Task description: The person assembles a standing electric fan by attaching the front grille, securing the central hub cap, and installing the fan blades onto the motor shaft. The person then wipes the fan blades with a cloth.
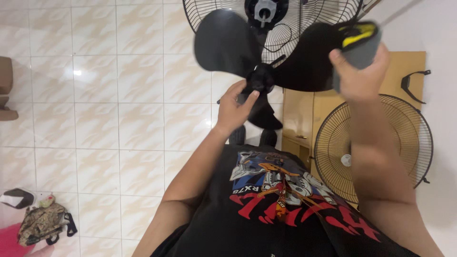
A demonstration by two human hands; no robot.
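Above the pale tiled floor (95,95), the left hand (234,107) pinches the hub of the light, stiff fan blade (223,45), while the right hand (359,71) grips a grey cloth (362,45) on it.

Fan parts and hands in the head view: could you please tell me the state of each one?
Fan blade: off its shaft, held up, blurred.
Rear grille: on the fan, shaft bare.
Front grille: detached, leaning by the wooden cabinet.
Left hand: gripping the blade hub.
Right hand: closed on a grey and yellow cloth, pressed to the blade.
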